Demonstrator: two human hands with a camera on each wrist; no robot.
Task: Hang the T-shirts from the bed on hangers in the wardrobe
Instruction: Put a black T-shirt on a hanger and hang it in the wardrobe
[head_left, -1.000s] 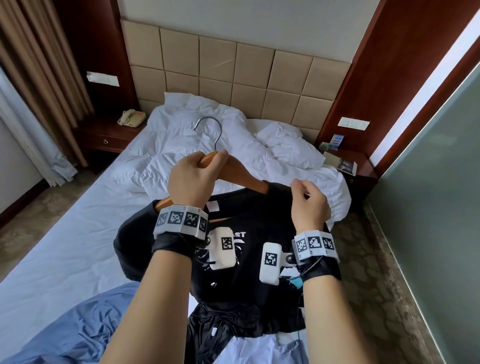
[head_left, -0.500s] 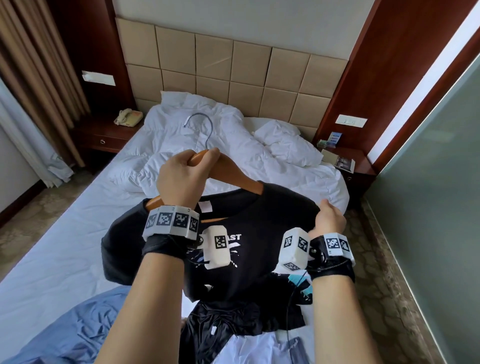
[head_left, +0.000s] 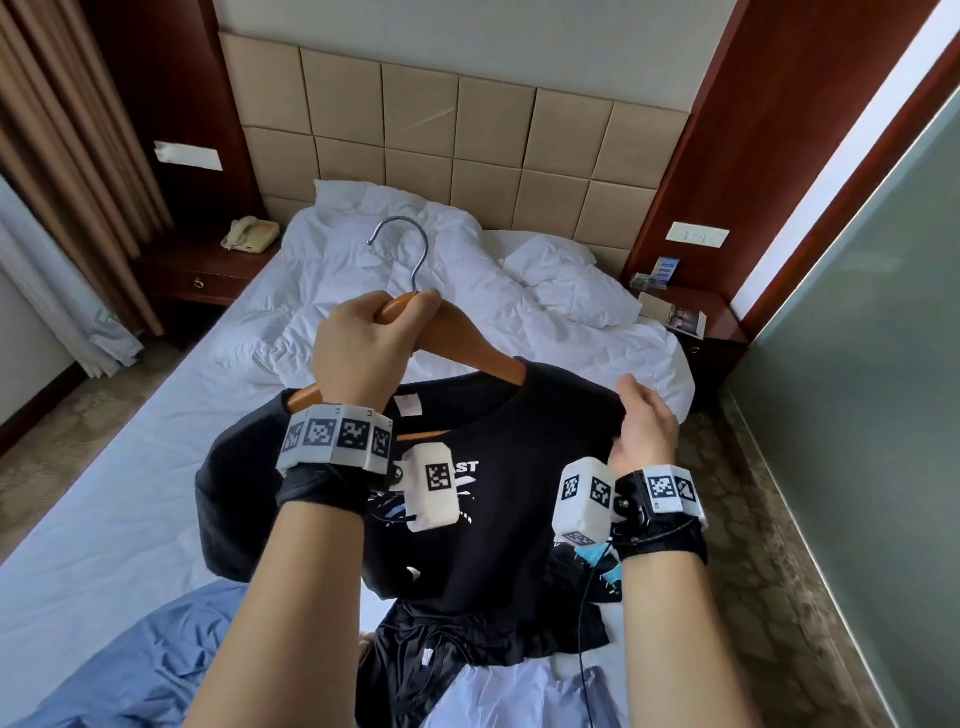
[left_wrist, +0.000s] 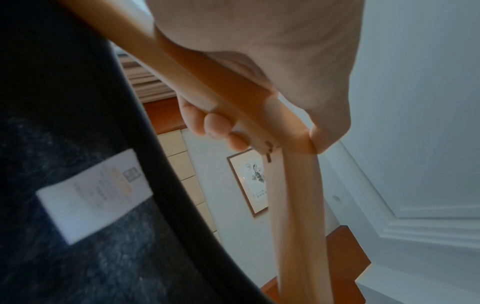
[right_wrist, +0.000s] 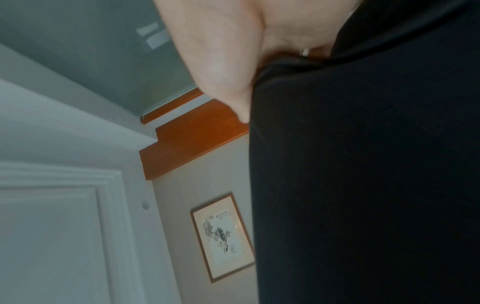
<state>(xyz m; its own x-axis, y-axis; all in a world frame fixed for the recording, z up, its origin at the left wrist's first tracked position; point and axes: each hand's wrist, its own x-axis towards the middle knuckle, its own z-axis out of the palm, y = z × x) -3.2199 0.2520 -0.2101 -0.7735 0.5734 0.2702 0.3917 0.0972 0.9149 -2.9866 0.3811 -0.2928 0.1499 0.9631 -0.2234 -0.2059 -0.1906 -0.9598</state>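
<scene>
A black T-shirt (head_left: 498, 499) with a white print hangs on a wooden hanger (head_left: 467, 343) held up over the bed (head_left: 104, 519). My left hand (head_left: 363, 353) grips the hanger at its top, just below the metal hook (head_left: 410, 249); in the left wrist view the fingers (left_wrist: 215, 127) curl round the wooden hanger (left_wrist: 298, 205) beside the black T-shirt's collar (left_wrist: 78, 205). My right hand (head_left: 641, 426) pinches the shirt's right shoulder; in the right wrist view the thumb (right_wrist: 221, 67) presses the black T-shirt (right_wrist: 363, 164). The wardrobe is out of view.
More clothes lie at the bed's near end: a blue garment (head_left: 130, 660), a black one (head_left: 441, 654) and a white one (head_left: 493, 696). A rumpled white duvet (head_left: 467, 291) and pillows cover the far half. Nightstands (head_left: 208, 275) flank the bed; a glass wall (head_left: 857, 389) stands right.
My right hand slid down from the hanger's right arm to the shirt's right shoulder, which now covers that arm. The left hand kept its grip on the hanger.
</scene>
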